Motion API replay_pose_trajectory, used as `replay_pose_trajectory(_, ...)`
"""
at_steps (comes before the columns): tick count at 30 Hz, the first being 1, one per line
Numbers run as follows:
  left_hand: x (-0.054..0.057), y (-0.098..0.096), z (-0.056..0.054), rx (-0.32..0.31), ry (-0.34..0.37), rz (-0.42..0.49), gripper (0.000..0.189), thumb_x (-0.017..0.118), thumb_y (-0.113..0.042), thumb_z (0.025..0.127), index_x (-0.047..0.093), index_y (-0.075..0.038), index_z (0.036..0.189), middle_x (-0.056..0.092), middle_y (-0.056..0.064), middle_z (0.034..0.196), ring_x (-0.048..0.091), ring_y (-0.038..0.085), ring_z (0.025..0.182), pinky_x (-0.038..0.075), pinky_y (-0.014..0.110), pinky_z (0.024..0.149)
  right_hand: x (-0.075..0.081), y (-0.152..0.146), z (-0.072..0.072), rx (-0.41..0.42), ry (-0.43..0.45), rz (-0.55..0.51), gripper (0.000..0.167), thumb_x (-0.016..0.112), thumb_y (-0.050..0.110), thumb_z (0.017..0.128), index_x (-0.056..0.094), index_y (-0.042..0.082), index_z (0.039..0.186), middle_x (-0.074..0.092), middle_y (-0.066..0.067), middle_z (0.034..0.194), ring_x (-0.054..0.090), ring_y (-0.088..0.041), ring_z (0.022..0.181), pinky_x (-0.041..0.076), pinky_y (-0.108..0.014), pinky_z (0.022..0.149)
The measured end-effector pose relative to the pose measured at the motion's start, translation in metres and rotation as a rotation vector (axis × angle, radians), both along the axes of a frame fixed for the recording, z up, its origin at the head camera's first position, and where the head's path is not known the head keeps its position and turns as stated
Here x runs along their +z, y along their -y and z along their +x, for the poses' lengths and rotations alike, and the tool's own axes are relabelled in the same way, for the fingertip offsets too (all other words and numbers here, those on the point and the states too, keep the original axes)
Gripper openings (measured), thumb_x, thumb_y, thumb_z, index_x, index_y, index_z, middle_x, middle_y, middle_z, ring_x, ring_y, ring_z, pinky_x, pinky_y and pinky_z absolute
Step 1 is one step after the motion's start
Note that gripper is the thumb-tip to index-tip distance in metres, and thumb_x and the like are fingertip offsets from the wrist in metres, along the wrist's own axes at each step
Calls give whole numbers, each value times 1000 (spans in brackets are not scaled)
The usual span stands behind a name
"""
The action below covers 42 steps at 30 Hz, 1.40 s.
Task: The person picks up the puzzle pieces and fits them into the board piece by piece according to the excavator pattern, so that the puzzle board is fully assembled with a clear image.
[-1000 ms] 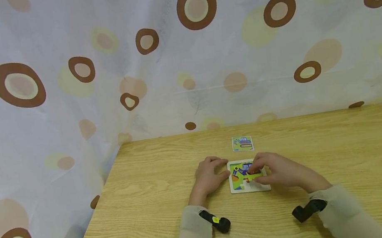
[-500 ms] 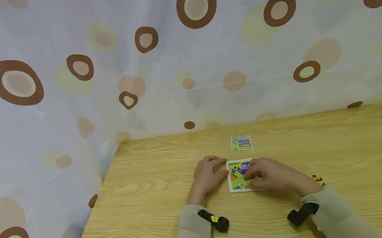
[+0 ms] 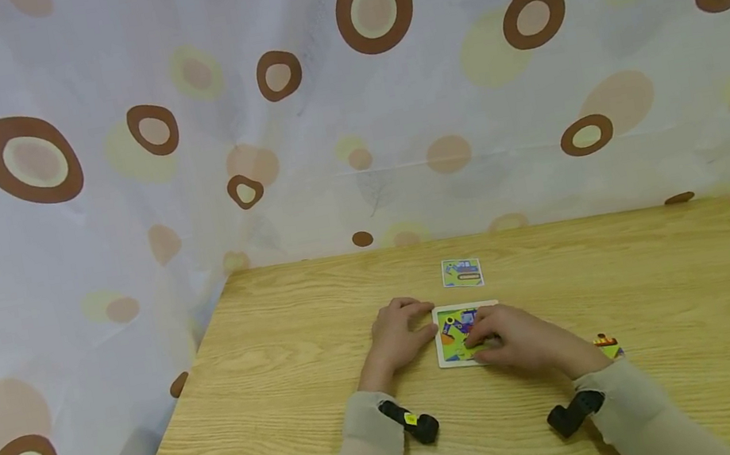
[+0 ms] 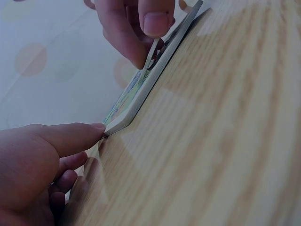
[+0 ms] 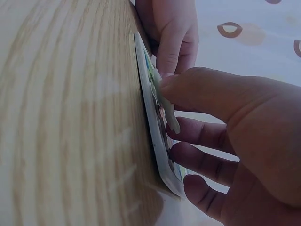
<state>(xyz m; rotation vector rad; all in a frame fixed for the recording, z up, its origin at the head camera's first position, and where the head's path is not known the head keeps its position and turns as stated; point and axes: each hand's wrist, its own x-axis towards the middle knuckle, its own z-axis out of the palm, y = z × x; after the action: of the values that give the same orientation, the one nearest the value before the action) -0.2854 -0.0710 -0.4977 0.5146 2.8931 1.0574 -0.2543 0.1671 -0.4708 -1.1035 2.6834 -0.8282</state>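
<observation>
A picture puzzle with a white frame [image 3: 453, 365] lies flat on the table. My right hand [image 3: 524, 338] is over its right half and hides much of it. In the right wrist view, the thumb and index finger of that hand pinch a thin puzzle piece [image 5: 170, 115], tilted against the board's picture. The same piece [image 4: 149, 56] shows edge-on in the left wrist view. My left hand [image 3: 400, 338] rests at the frame's left side, its thumb [image 4: 84, 136] touching the edge. The index finger reaches the upper left corner.
A small card [image 3: 462, 273] with a digger picture lies behind the puzzle. A loose puzzle piece [image 3: 608, 346] in yellow, red and green lies beside my right wrist, partly hidden. Patterned white cloth [image 3: 509, 179] hangs along the back and sides of the wooden table [image 3: 291, 304].
My right hand has shifted left over the board, and the pinched piece is at the lower part of the picture. The loose piece by the right wrist has come into view. The left hand stays put.
</observation>
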Motion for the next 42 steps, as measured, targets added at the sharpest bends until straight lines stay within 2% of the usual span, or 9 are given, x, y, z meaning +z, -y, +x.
replay_pose_trajectory(16,-4,0,-2,1,-9,-13,36,68,-32,94,67,-24,129,53,2,133,44,27,124,32,48,104,-1,2,2,-12,-13,-19,15,74,16,90,77,12,104,59,7,97,55,-10,87,50,-31,77)
replay_pose_trajectory(25,-8,0,-4,-3,-18,-7,36,68,-33,94,67,-24,129,53,0,133,44,26,123,32,48,104,-2,2,2,-33,-6,-24,14,72,12,90,77,13,103,59,8,98,57,-11,91,51,-34,80)
replay_pose_trajectory(36,-5,1,-3,-1,-4,-3,36,67,-33,94,67,-25,130,52,1,134,44,26,124,32,49,104,-2,4,1,-51,32,-23,14,72,11,90,76,14,103,61,7,100,57,-11,91,50,-36,81)
replay_pose_trajectory(42,-4,0,-2,-1,-2,8,36,69,-31,94,68,-23,129,54,1,132,44,28,125,32,49,105,-4,4,1,-42,20,-20,14,72,10,88,76,12,102,63,6,100,58,-11,89,50,-35,81)
